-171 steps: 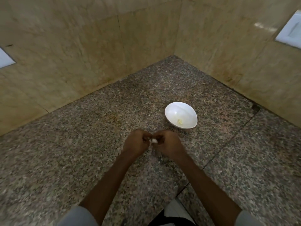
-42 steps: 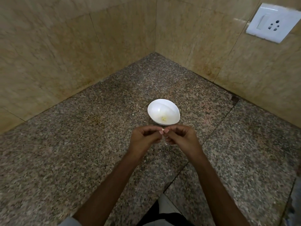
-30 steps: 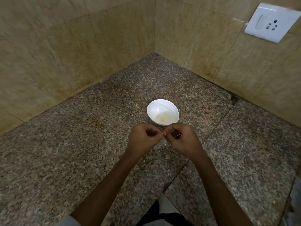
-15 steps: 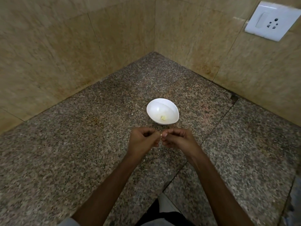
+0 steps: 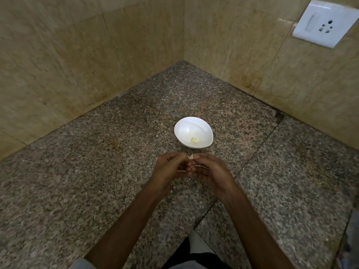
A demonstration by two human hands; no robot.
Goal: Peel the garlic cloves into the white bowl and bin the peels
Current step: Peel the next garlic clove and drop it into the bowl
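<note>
While both forearms reach forward over the granite counter (image 5: 97,171), the left hand (image 5: 171,168) and the right hand (image 5: 210,172) meet at their fingertips above the surface. Each hand is turned inward, fingers curled, thumb and forefinger drawn together. Pinched between the two sets of fingertips is a small pale garlic piece (image 5: 191,156); only its upper edge shows, and whether it is clove or loose skin cannot be told. Neither hand touches the counter, so far as can be seen.

The white bowl (image 5: 184,129) stands upright on the counter just beyond the hands, apart from them, slightly to the right hand's side. One small yellowish peeled bit (image 5: 194,140) lies on its floor. A white socket plate (image 5: 322,24) is fixed to the tiled wall at upper right, well apart from the work.
</note>
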